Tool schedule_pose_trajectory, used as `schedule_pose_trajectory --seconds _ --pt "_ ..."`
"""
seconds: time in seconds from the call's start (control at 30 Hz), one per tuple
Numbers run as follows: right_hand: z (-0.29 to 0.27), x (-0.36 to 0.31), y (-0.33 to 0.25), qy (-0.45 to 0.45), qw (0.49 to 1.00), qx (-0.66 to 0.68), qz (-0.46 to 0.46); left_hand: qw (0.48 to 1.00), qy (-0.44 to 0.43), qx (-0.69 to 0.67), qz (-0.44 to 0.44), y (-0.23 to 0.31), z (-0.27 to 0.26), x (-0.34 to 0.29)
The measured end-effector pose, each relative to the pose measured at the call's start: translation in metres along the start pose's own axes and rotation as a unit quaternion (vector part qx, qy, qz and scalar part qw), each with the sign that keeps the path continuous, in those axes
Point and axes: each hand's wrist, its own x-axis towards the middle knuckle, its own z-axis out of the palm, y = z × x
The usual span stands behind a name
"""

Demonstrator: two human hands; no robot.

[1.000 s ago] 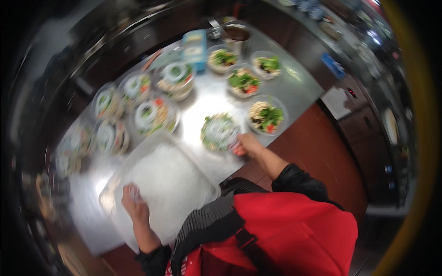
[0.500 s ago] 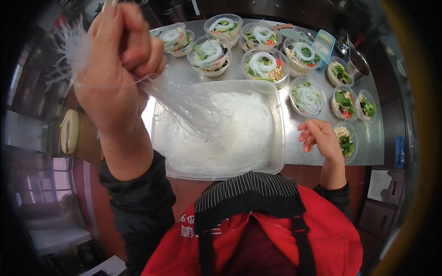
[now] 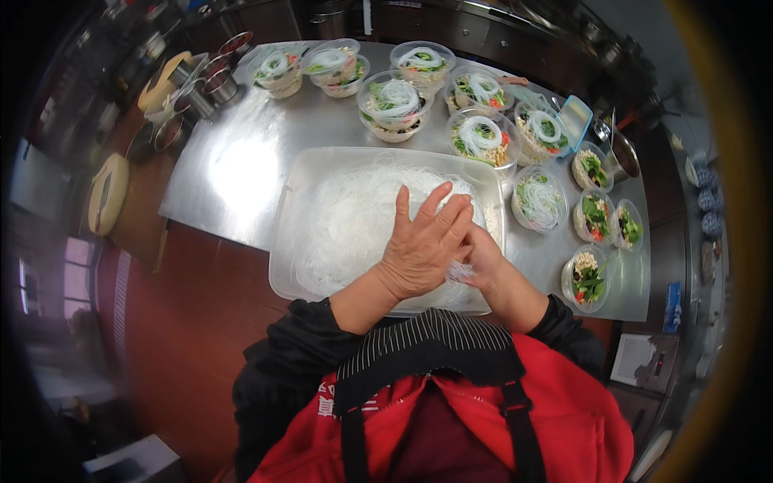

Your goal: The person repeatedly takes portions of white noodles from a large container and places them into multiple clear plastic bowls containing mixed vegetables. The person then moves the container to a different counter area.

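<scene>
Head view: left hand (image 3: 420,253) splayed, hiding right hand (image 3: 481,259); right grip on noodles (image 3: 354,217) unclear.

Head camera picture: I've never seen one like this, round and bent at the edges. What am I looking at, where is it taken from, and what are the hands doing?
There is no machine here. A person wears a wide-angle camera on the head that looks down, so straight edges curve. The forearms coming up from below are the wearer's own.

The left hand lies over the right hand, both above a clear plastic tray of thin white noodles. A small bunch of noodles sits between the hands; which hand grips it I cannot tell.

The tray stands on a steel table. Behind and to the right are round clear bowls with greens, several topped with noodles.
</scene>
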Motion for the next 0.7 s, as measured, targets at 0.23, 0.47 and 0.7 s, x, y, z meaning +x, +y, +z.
schedule_pose_trajectory --seconds 0.23,0.47,0.7 --pt "-0.006 0.013 -0.025 -0.032 0.985 -0.168 0.034 0.998 -0.05 0.025 -0.01 -0.007 -0.006 -0.028" --pt "0.027 -0.005 -0.08 0.008 0.962 -0.268 0.056 0.965 -0.087 -0.117 -0.216 -0.077 -0.057 -0.051" --pt "0.08 -0.033 -0.101 -0.086 0.93 -0.352 -0.055 0.937 0.019 -0.328 -0.116 -0.074 -0.068 0.004"
